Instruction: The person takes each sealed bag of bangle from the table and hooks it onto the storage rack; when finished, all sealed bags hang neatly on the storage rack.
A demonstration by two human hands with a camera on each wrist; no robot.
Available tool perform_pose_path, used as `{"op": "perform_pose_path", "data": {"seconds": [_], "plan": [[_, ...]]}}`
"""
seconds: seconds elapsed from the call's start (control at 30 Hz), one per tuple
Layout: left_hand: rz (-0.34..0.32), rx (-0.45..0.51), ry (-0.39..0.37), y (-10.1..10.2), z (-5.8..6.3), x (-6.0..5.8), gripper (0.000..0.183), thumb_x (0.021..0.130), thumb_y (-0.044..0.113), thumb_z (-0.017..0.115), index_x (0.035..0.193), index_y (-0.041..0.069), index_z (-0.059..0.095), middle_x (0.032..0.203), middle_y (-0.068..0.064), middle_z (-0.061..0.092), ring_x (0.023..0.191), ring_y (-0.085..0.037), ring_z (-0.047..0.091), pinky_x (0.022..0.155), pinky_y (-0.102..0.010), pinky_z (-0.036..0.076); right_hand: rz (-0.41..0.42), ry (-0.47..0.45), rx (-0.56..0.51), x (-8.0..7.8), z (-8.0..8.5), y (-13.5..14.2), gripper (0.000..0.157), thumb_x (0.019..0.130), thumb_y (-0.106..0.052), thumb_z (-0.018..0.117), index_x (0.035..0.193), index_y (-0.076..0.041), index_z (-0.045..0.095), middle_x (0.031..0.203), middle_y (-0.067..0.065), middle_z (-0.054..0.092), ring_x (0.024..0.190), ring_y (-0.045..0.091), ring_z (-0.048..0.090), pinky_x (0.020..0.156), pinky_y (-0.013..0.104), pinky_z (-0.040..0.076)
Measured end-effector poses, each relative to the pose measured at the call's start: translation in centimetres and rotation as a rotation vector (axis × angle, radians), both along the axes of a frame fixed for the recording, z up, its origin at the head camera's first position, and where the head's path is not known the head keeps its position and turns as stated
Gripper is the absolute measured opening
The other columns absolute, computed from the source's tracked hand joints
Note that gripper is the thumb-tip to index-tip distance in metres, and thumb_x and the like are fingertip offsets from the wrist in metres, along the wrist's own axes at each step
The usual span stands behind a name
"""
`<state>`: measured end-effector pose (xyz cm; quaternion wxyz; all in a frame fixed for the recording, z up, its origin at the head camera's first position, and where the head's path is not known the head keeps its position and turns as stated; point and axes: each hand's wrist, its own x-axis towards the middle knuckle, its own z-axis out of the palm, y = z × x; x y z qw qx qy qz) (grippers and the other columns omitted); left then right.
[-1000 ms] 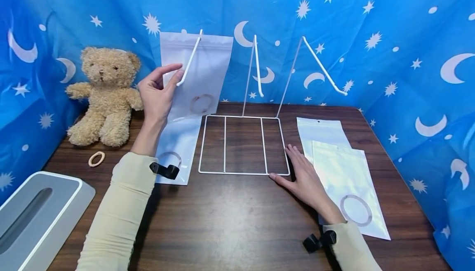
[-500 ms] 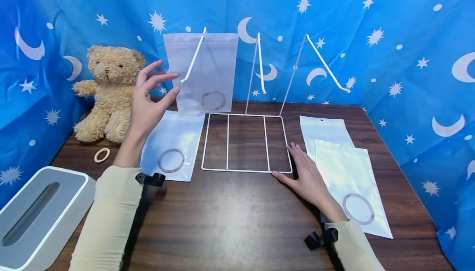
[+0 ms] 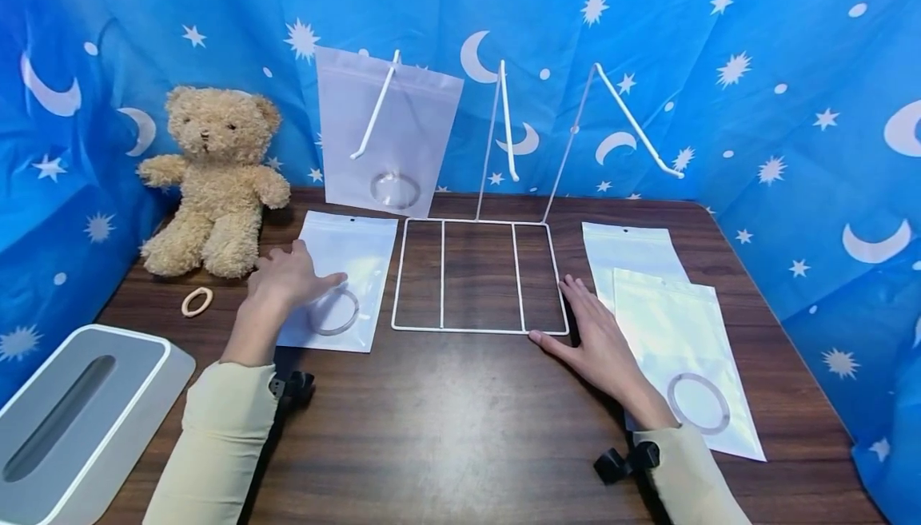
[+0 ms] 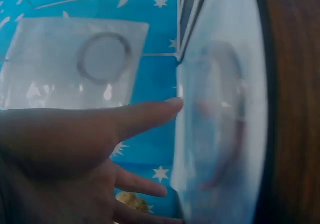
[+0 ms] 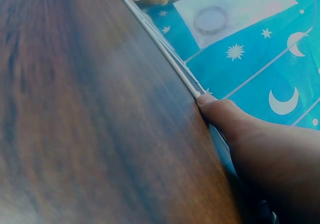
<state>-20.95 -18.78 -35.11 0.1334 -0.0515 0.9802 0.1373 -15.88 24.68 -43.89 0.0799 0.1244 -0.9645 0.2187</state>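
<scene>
A white wire rack (image 3: 460, 331) stands on the table with upward arms. From its left arm hangs a white zip pouch (image 3: 417, 129) with a ring-shaped thing visible through its lower part. My left hand (image 3: 281, 281), fingers spread, is over the left edge of a second white pouch (image 3: 352, 245) lying flat, also with a ring in it. In the left wrist view the thumb points at this pouch (image 4: 210, 119); contact is hard to tell. My right hand (image 3: 600, 353) rests at the rack's front right corner, thumb against the wire, fingers laid along its right side.
More white pouches (image 3: 665, 321) overlap on the right, partly under the right forearm. A teddy bear (image 3: 216, 181) sits back left, a small wooden ring (image 3: 197, 302) before it. A grey-and-white box (image 3: 108, 421) stands front left. A blue star-patterned curtain (image 3: 691, 45) hangs behind.
My left hand has let go of the hanging pouch and come down to the pouch lying on the table. The hung pouch has swung and tilted. The right hand stays put.
</scene>
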Motion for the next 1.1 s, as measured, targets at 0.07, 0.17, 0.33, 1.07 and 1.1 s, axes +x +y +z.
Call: {"op": "perform_pose_path", "data": {"seconds": [0.07, 0.17, 0.33, 1.07, 1.1], "plan": [[0.010, -0.011, -0.008, -0.1, -0.3, -0.2, 0.104, 0.088, 0.056, 0.062, 0.145, -0.018, 0.017, 0.131, -0.052, 0.026, 0.122, -0.066, 0.028, 0.091, -0.070, 0.038, -0.002, -0.005, 0.001, 0.0, 0.1, 0.0, 0.100, 0.082, -0.068, 0.064, 0.153, -0.005, 0.032, 0.158, 0.014, 0.027, 0.145, 0.032, 0.021, 0.113, 0.056, 0.022], [0.007, -0.012, 0.018, -0.5, -0.7, -0.4, 0.107, 0.085, 0.056, 0.067, 0.144, -0.020, 0.019, 0.128, -0.052, 0.028, 0.122, -0.065, 0.028, 0.092, -0.069, 0.037, -0.002, -0.001, 0.007, 0.0, 0.1, 0.0, 0.100, 0.082, -0.068, 0.064, 0.152, -0.005, 0.032, 0.158, 0.015, 0.027, 0.145, 0.033, 0.021, 0.112, 0.056, 0.022], [0.002, 0.076, 0.090, -1.4, -1.1, -0.6, 0.085, 0.082, 0.044, 0.077, 0.126, -0.018, 0.039, 0.119, -0.046, 0.030, 0.109, -0.058, 0.039, 0.086, -0.064, 0.041, -0.001, 0.003, 0.009, 0.0, 0.2, -0.1, 0.100, 0.082, -0.068, 0.064, 0.152, -0.005, 0.032, 0.158, 0.015, 0.027, 0.145, 0.033, 0.021, 0.112, 0.058, 0.022], [-0.515, 0.320, 0.104, -3.3, 4.6, 2.5, 0.023, 0.087, 0.005, 0.073, 0.104, 0.019, 0.078, 0.107, -0.003, 0.071, 0.075, -0.016, 0.055, 0.064, -0.031, 0.043, -0.005, 0.001, -0.008, 0.6, -0.2, -0.3, 0.098, 0.083, -0.067, 0.064, 0.153, -0.006, 0.032, 0.158, 0.014, 0.026, 0.145, 0.033, 0.020, 0.112, 0.059, 0.021], [-0.543, 0.334, 0.101, -3.0, 5.0, 2.8, 0.021, 0.088, 0.009, 0.074, 0.104, 0.021, 0.078, 0.105, 0.000, 0.071, 0.072, -0.014, 0.054, 0.062, -0.029, 0.043, -0.006, 0.000, -0.008, 0.6, -0.2, -0.3, 0.098, 0.082, -0.067, 0.064, 0.153, -0.006, 0.032, 0.158, 0.015, 0.026, 0.145, 0.033, 0.020, 0.112, 0.059, 0.021]]}}
